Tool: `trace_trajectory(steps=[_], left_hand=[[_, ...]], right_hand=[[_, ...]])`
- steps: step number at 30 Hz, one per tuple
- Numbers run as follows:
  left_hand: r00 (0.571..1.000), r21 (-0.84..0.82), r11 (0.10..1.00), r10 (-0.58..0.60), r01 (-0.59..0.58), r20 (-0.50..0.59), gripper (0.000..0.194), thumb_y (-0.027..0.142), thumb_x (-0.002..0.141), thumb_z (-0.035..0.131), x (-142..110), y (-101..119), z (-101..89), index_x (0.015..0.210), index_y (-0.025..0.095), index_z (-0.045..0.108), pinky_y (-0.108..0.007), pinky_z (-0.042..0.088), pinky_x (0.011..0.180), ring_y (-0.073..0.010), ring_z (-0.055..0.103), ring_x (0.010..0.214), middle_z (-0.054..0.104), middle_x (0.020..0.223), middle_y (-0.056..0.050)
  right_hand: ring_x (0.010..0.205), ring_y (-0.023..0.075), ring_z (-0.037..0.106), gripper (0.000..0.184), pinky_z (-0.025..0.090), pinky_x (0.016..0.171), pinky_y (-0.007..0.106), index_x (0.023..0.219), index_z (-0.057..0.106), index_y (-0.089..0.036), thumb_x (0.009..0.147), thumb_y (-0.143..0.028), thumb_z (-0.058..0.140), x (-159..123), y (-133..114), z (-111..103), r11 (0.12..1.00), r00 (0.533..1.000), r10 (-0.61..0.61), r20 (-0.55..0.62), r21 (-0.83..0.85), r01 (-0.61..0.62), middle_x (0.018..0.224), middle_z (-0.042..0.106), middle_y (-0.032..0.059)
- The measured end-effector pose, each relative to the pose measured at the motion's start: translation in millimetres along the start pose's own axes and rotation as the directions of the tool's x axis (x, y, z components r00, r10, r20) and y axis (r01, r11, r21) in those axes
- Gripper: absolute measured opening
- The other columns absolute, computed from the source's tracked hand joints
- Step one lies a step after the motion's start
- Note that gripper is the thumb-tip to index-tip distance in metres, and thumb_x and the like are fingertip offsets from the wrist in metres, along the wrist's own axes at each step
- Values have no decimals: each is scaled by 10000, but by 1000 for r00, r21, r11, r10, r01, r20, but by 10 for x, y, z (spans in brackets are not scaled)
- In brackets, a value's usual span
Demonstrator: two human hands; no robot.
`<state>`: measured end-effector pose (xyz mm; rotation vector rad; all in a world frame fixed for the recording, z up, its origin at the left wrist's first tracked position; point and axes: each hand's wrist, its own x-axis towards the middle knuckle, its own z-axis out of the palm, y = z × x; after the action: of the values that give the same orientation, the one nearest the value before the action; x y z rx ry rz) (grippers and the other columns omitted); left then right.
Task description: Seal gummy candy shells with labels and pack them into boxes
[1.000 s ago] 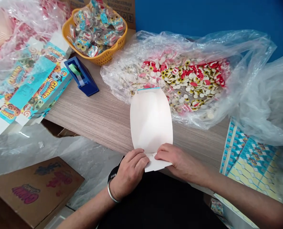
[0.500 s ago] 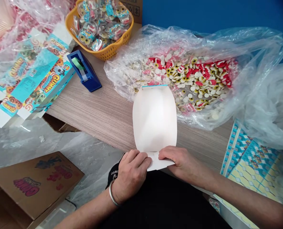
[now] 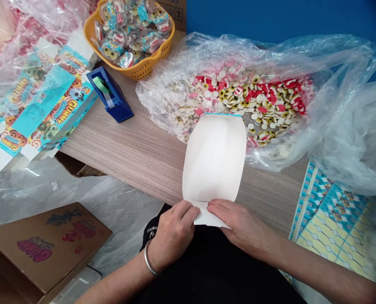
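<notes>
A white cardboard box blank lies bowed upward on the wooden table, its near flap over the table's front edge. My left hand, with a metal bangle at the wrist, is closed and pinches that near flap from the left. From the right, my right hand presses its fingers together on the same flap. The fingertips of both hands almost meet at the fold. The blank's far end has a thin blue edge and rests against a clear plastic bag of red, white and yellow gummy candies.
A blue tape dispenser stands at the left. Behind it sits a yellow basket of wrapped candies. Printed flat box blanks lie far left, patterned sheets at right, and a brown carton on the floor.
The white blank has shifted slightly right and turned a little. Both hands have drawn closer together on its near flap.
</notes>
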<state>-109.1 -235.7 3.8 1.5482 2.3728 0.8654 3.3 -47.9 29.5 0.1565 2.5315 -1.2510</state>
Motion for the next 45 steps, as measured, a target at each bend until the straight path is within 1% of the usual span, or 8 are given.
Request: trace_trajectory(steps=[6, 16, 20, 25, 30, 36, 42, 45], left_hand=[[1000, -5, 1000, -29, 29, 1, 276, -13, 811, 489, -11, 9, 1, 926, 209, 604, -276, 472, 639, -152, 584, 693, 616, 818, -12], [998, 19, 1000, -18, 17, 56, 278, -25, 798, 497, -32, 0, 1, 907, 213, 591, -281, 472, 637, -162, 570, 692, 590, 788, -10], [998, -8, 1000, -13, 14, 66, 268, -18, 821, 488, -37, -6, -11, 915, 213, 584, -276, 476, 649, -158, 567, 694, 595, 792, -8], [993, -31, 1000, 1, 3, 119, 317, -56, 772, 455, -11, 12, -56, 897, 205, 586, -284, 476, 633, -172, 566, 700, 593, 807, -21], [978, -84, 996, -25, 43, 205, 295, -36, 829, 449, 67, 0, -111, 896, 207, 602, -275, 481, 638, -159, 573, 703, 592, 814, -15], [949, -147, 986, -25, 75, 315, 315, -32, 854, 426, 125, -12, -185, 930, 208, 616, -270, 497, 659, -153, 583, 721, 603, 864, -21], [970, -114, 993, 7, 21, 243, 380, -78, 775, 413, 102, 51, -161, 950, 205, 595, -266, 477, 613, -157, 563, 685, 594, 828, -18], [971, -100, 995, 28, -4, 239, 386, -81, 754, 408, 97, 60, -162, 941, 205, 589, -263, 479, 596, -159, 558, 671, 580, 810, -15]], right_hand=[[930, 212, 701, 264, 566, 879, 335, 961, 681, -180, 826, -13, 528, 22, -53, -2, 994, 996, 87, -19, 64, -86, 1002, 743, 73], [962, 201, 724, 252, 581, 917, 330, 922, 716, -199, 854, -20, 552, -8, 7, 88, 997, 984, 20, -175, 78, -6, 1019, 762, 59], [1018, 203, 710, 198, 564, 959, 326, 915, 734, -193, 880, -59, 593, -15, 2, 47, 997, 995, 5, -102, 81, 3, 1026, 755, 63], [1143, 242, 644, 151, 542, 995, 363, 996, 747, -182, 865, -150, 680, -112, 1, 61, 1000, 998, 4, -60, 15, -3, 1269, 647, 127], [976, 207, 649, 137, 555, 888, 326, 969, 748, -205, 948, -209, 613, -127, -12, 108, 1000, 994, 26, -105, 14, -24, 1039, 682, 85], [917, 189, 665, 130, 549, 865, 299, 1021, 726, -214, 934, -225, 631, -150, -5, 35, 1000, 1000, -13, -17, -3, 13, 1023, 693, 69], [973, 210, 685, 98, 568, 897, 335, 987, 662, -191, 890, -193, 664, -247, 86, 190, 999, 989, -7, -148, 50, 14, 1038, 713, 86], [1118, 216, 665, 101, 561, 968, 343, 989, 610, -186, 895, -163, 639, -283, 129, 222, 998, 988, -27, -154, 55, 36, 1154, 701, 98]])
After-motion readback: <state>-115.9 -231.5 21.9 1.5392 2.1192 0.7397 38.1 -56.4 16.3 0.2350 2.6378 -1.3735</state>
